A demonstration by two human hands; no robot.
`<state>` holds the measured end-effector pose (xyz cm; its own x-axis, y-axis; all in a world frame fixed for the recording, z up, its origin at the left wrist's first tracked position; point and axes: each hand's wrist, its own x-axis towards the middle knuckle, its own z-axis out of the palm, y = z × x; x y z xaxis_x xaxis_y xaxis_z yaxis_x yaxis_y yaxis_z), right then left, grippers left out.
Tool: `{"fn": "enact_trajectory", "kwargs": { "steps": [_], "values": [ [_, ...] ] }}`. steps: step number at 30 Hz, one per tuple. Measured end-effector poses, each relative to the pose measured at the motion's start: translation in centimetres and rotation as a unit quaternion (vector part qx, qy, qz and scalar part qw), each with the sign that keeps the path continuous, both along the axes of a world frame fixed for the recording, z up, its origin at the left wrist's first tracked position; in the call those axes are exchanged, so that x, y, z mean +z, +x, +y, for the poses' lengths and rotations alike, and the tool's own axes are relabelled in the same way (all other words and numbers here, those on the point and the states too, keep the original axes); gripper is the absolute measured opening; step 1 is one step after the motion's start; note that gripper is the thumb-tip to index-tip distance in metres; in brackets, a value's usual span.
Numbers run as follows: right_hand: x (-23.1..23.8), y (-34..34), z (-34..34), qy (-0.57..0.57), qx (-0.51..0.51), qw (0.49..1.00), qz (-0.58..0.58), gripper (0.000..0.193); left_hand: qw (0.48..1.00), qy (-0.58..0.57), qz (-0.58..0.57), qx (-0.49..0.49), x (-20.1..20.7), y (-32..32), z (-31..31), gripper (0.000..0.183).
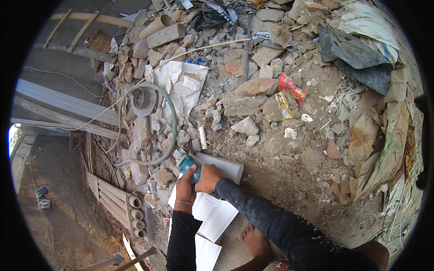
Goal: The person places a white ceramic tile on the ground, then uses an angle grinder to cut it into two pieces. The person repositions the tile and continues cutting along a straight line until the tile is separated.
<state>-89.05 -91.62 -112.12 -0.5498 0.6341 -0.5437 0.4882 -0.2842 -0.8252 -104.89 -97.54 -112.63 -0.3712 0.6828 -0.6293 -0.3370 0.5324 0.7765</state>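
Observation:
A teal power tool that looks like an angle grinder (pixel 186 163) is held in both hands at the middle of the view, its metal head pointing away from me. My left hand (pixel 184 187) is closed round its left side, thumb along the body. My right hand (pixel 208 179) is wrapped round it from the right and hides much of the handle. Just beyond the hands, a pale slab (pixel 229 168) lies on the ground. Glossy white panels (pixel 217 216) lie below my hands, partly covered by them. I cannot tell whether the tool touches the slab.
Broken stone and rubble (pixel 244 105) spread ahead. A greenish hose (pixel 173 122) loops at the left, near a bundle of pipes (pixel 118 203). My bare foot (pixel 254 239) stands beside the panels. A red wrapper (pixel 293 89) and torn sacks (pixel 368 27) lie farther right.

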Motion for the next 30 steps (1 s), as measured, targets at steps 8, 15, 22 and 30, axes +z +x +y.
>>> {"fn": "enact_trajectory", "kwargs": {
  "steps": [8, 15, 22, 30],
  "values": [
    [0.32, 0.02, 0.27, -0.007, 0.010, 1.000, -0.005, 0.052, 0.999, 0.020, -0.022, 0.028, 0.05, 0.13, 0.11, 0.030],
    [0.51, -0.08, 0.12, -0.008, 0.002, 1.000, -0.011, 0.051, 1.000, -0.003, -0.010, 0.000, -0.28, -0.64, -0.02, 0.029],
    [0.50, -0.25, 0.11, 0.000, 0.004, 1.000, -0.018, 0.050, 1.000, 0.000, -0.005, 0.003, -0.36, -0.66, -0.10, 0.028],
    [0.85, 0.11, 0.24, -0.014, 0.015, 1.000, -0.019, 0.053, 1.000, -0.001, -0.009, 0.000, -0.01, -0.20, -0.04, 0.027]
  ]
}}
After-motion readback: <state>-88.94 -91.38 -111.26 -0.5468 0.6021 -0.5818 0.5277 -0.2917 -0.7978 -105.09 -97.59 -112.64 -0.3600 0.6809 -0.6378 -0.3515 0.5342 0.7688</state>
